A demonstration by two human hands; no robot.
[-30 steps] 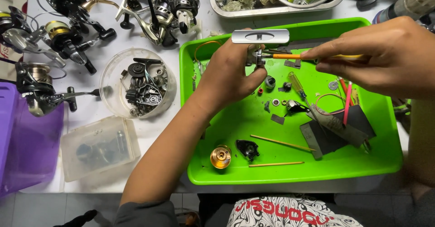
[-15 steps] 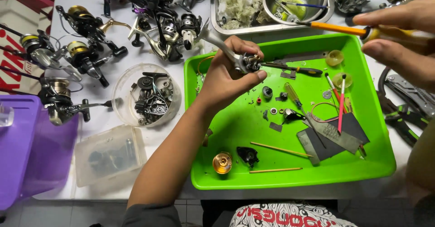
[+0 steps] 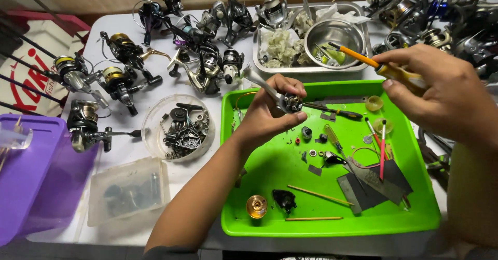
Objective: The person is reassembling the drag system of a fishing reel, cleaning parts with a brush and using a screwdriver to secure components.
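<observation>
Tray at centre-right of table; spool in its near-left corner. Round dish left of tray, tub before it. Steel pan behind tray, bowl inside.

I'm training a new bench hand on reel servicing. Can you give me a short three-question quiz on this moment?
1. True or false: the left hand holds a small metal reel part above the green tray.
2. What does the right hand grip? A) a brush B) a yellow-handled screwdriver C) pliers
3. Fill in: the gold spool lies in the tray's near-____ corner.

Key: 1 true. 2 B. 3 left.
</observation>
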